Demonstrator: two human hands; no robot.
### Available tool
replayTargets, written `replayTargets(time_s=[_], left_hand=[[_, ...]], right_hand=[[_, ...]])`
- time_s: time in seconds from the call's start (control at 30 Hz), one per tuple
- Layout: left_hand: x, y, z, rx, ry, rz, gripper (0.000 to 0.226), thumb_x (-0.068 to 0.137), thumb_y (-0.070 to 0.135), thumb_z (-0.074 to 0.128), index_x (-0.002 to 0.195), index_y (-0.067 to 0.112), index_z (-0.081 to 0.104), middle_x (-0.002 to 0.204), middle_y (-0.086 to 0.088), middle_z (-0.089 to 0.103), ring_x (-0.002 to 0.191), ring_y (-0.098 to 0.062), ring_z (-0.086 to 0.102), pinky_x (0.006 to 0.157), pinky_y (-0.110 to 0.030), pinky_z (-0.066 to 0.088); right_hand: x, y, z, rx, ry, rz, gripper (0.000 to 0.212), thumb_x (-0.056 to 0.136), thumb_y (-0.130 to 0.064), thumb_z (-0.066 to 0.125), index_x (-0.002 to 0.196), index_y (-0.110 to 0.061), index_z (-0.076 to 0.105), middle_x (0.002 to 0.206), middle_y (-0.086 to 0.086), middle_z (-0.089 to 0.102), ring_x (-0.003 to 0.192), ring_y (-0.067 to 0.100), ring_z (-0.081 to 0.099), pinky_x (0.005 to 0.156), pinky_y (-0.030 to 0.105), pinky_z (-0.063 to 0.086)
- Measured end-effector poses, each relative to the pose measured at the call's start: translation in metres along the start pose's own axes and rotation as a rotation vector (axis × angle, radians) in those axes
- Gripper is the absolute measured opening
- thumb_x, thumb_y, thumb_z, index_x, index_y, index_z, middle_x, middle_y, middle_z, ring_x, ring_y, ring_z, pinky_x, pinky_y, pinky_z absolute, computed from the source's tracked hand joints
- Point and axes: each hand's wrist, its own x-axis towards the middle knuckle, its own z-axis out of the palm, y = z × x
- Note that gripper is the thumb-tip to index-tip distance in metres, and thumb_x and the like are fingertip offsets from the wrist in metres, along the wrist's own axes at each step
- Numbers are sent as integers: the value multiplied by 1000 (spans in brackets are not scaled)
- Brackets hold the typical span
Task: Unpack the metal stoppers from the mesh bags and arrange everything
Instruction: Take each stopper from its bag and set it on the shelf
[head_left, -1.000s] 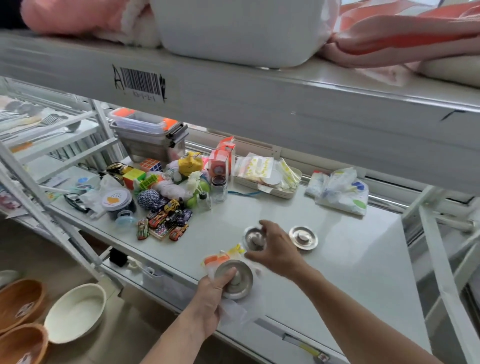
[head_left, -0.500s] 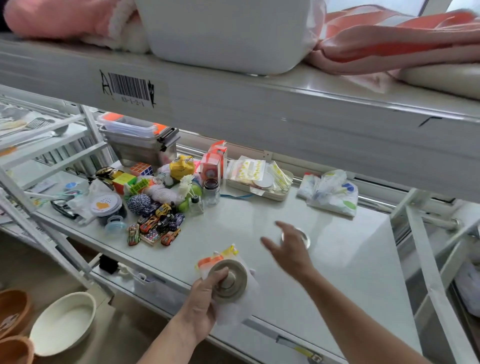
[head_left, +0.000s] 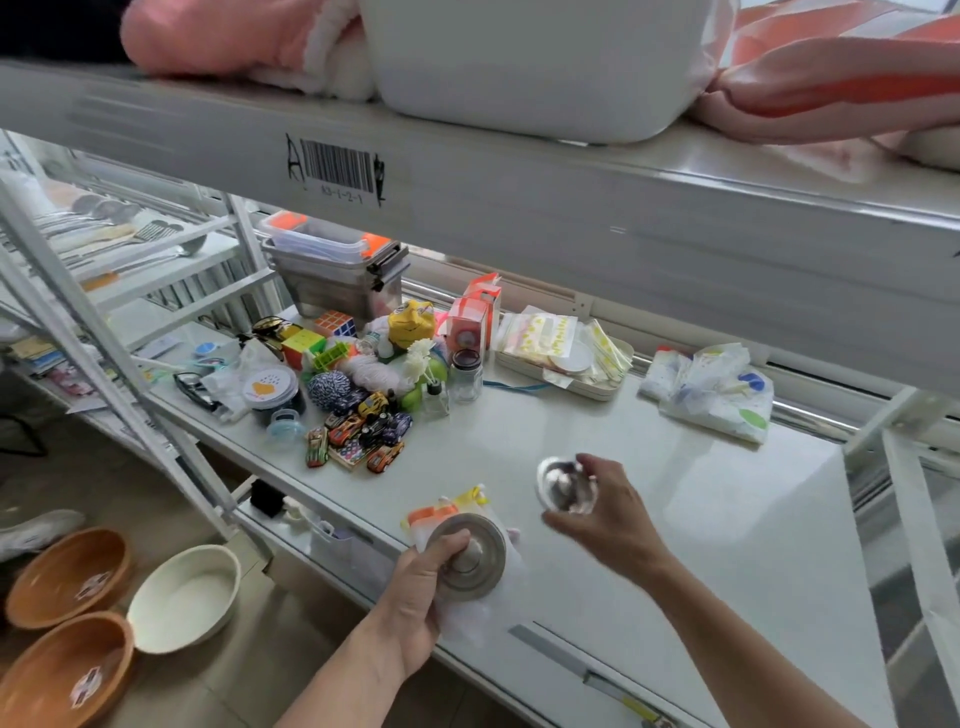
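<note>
My left hand (head_left: 410, 597) grips a round metal stopper (head_left: 472, 558) by its knob, pressed against a white mesh bag (head_left: 467, 618) with orange and yellow tags (head_left: 447, 509). The bag hangs over the front edge of the white shelf (head_left: 727, 519). To the right, my right hand (head_left: 610, 517) holds a shiny metal stopper (head_left: 561, 483) on edge, just above the shelf. I cannot tell whether it is one stopper or two stacked. No other stopper shows on the shelf.
A heap of toy cars (head_left: 363, 436), puzzle cubes and small jars fills the shelf's left part. A tray of packets (head_left: 566, 358) and a printed cloth bundle (head_left: 711, 389) lie at the back. The upper shelf beam (head_left: 519, 208) hangs overhead. Bowls (head_left: 182, 597) sit on the floor.
My right hand left one stopper, reached right to the other and now holds shiny metal lifted off the shelf; neither stopper lies there now. My left hand keeps its stopper and bag.
</note>
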Motion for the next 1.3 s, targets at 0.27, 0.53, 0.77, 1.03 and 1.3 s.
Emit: replayTargets(time_s=[0.27, 0.53, 0.77, 1.03, 1.3], left_hand=[[-9, 11, -3, -16, 3, 41, 49, 94, 45, 54, 109, 6, 80, 115, -21, 76, 97, -26, 76, 85, -38, 58], [-6, 33, -33, -42, -111, 26, 41, 103, 31, 47, 91, 20, 85, 97, -9, 81, 86, -20, 77, 85, -38, 57], [1, 43, -49, -58, -82, -160, 47, 90, 25, 60, 129, -2, 65, 118, -31, 70, 96, -37, 73, 82, -45, 60], [11, 52, -46, -6, -86, -114, 40, 87, 18, 58, 118, -3, 70, 116, -33, 71, 94, -37, 72, 91, -50, 56], [17, 66, -61, -7, -38, -129, 44, 80, 23, 68, 118, 2, 74, 117, -27, 73, 105, -41, 68, 103, -58, 46]], right_hand=[[-71, -77, 48, 79, -167, -215, 89, 58, -43, 82, 139, -27, 49, 123, -13, 43, 114, 0, 52, 101, 18, 46], [-77, -98, 78, 189, -120, -91, 88, 57, -37, 89, 137, -35, 52, 124, -17, 49, 116, -1, 55, 101, 18, 46], [-79, -96, 101, 247, -2, 130, 79, 69, -43, 78, 142, -26, 52, 122, -10, 61, 115, 5, 58, 102, 27, 47], [-68, -91, 84, 782, -72, 371, 18, 91, -7, 66, 104, -10, 78, 97, 18, 77, 87, 28, 75, 78, 41, 62], [25, -52, 55, 947, 175, 674, 17, 86, -3, 73, 104, -2, 73, 72, 10, 63, 58, 14, 55, 43, 18, 46]])
